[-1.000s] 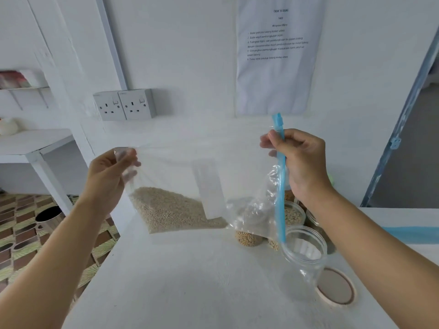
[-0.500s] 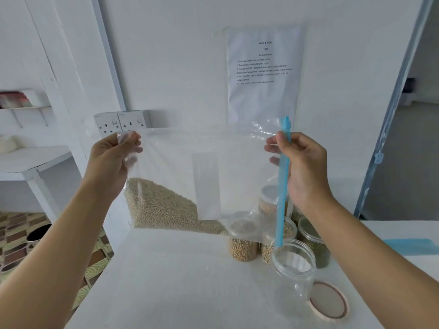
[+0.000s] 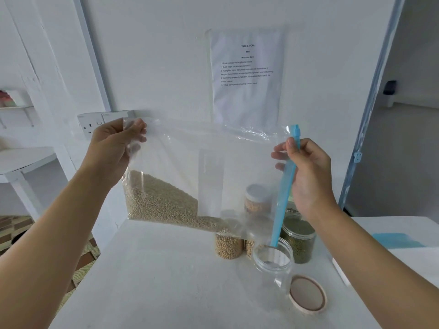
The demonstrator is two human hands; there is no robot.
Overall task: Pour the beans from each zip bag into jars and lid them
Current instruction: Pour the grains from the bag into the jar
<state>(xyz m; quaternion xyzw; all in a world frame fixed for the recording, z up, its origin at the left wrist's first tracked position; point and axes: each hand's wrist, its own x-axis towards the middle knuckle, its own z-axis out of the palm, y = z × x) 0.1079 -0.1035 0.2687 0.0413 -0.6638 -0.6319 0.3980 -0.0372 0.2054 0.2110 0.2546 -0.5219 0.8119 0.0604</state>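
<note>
Holding the clear zip bag [image 3: 213, 162] up across the middle of the frame, you have it turned sideways above the white table [image 3: 166, 281]. Your left hand [image 3: 114, 148] pinches the bag's upper left corner, thumb and fingers curled onto the plastic. Your right hand [image 3: 308, 172], at right of centre, has its fingers and thumb wrapped round the blue zip strip [image 3: 285, 186], which runs steeply down the bag's right edge. The pale beans [image 3: 161, 203] lie heaped in the bag's lower left corner, their surface sloping down toward the right. The strip's lower end meets the mouth of the empty clear jar [image 3: 273, 264] at lower right; you cannot tell whether it dips inside. A round lid [image 3: 307, 294] lies flat on the table just to the right of that jar. Behind it stand a jar of pale beans [image 3: 228, 245] and a jar of green beans [image 3: 299, 238], with a lidded jar [image 3: 257, 200] seen blurred through the bag. On the wall at upper centre hangs a printed sheet [image 3: 247, 77], and a wall socket [image 3: 95, 121] shows just above your left hand.
</note>
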